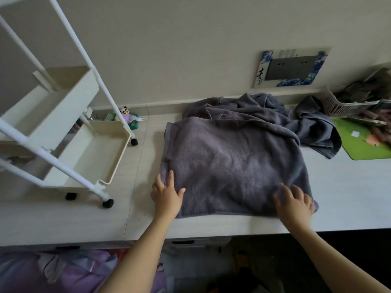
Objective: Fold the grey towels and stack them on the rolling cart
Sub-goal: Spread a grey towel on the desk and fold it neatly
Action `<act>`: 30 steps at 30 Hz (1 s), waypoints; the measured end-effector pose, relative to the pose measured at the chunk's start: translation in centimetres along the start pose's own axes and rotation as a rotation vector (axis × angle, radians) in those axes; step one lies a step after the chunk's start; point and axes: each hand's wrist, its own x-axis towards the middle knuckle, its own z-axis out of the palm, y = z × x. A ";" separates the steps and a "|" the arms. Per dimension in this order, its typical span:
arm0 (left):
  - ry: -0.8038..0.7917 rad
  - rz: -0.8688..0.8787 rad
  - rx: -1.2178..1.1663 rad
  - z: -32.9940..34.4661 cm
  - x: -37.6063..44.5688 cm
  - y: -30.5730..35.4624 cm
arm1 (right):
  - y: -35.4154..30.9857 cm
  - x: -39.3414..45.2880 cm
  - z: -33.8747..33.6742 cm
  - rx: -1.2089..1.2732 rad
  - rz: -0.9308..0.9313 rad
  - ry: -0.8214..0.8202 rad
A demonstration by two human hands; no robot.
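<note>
Grey towel (232, 166) spread flat, left hand (166, 196) and right hand (295, 203) pressing open-fingered, rolling cart (63, 132) cropped.

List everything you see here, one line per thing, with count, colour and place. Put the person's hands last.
spread towel: one, grey, flat on the table, centre
crumpled towels: a heap, count unclear, grey, behind the spread towel
rolling cart: one, white, on the table at left, visible trays hold no towels
table: one, pale wood
panda figure: one, small, behind the cart
basket: one, white, far right
mat: one, green, right edge
socket panel: one, grey, blue-white frame, on the wall
left hand: flat on the towel's near left corner
right hand: on the near right corner
</note>
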 end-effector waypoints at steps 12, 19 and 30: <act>-0.252 0.257 -0.017 3.1 -1.2 8.4 | 3.2 6.9 -1.6 0.522 0.320 -0.034; -0.177 0.096 -0.273 1.7 -0.3 12.3 | -1.1 9.0 -5.1 0.796 0.140 0.059; 0.057 -0.034 -0.738 -1.8 2.9 16.5 | -7.2 5.5 -2.3 0.182 -0.813 -0.363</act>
